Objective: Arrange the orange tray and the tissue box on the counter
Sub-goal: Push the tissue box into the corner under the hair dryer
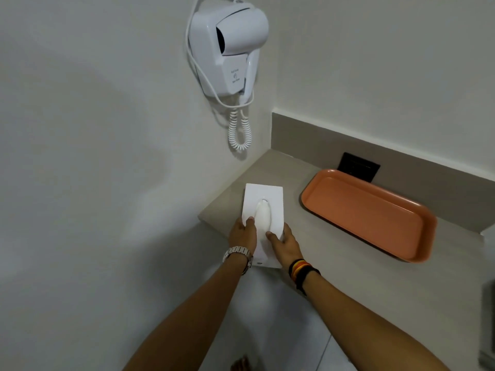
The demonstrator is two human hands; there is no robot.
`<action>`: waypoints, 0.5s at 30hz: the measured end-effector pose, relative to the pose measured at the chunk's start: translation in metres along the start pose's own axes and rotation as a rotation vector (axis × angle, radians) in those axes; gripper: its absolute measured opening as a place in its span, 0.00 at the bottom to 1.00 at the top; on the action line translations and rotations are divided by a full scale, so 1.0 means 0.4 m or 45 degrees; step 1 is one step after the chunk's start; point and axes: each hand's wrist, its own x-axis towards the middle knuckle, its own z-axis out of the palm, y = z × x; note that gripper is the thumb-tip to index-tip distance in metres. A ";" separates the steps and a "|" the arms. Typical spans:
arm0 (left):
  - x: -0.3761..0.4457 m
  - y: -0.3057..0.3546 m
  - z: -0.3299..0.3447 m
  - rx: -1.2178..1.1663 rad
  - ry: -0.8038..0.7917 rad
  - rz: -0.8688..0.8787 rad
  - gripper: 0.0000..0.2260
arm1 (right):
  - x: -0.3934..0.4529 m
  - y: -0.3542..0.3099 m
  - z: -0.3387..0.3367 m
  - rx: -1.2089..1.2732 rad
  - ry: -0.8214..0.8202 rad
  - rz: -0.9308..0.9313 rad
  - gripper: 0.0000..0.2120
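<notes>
A white tissue box (263, 199) with a tissue sticking out of its top slot lies at the left end of the beige counter (334, 253), its near end overhanging the counter edge. My left hand (242, 234) grips the box's left side and my right hand (284, 243) grips its right side, thumbs on top. The empty orange tray (369, 214) lies flat on the counter to the right of the box, apart from it, along the back ledge.
A white wall-mounted hair dryer (230, 49) with a coiled cord (239, 129) hangs above the counter's left corner. A black socket plate (359, 166) sits on the backsplash behind the tray. A dark object (488, 325) shows at the right edge.
</notes>
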 end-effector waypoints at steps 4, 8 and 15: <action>0.084 0.085 0.003 0.081 -0.049 0.054 0.22 | 0.075 -0.064 0.003 0.067 0.063 0.005 0.25; 0.221 0.158 0.019 0.207 -0.132 0.147 0.22 | 0.178 -0.112 0.010 0.080 0.106 0.027 0.26; 0.443 0.239 0.044 0.329 -0.190 0.215 0.22 | 0.381 -0.167 0.050 0.075 0.174 0.078 0.26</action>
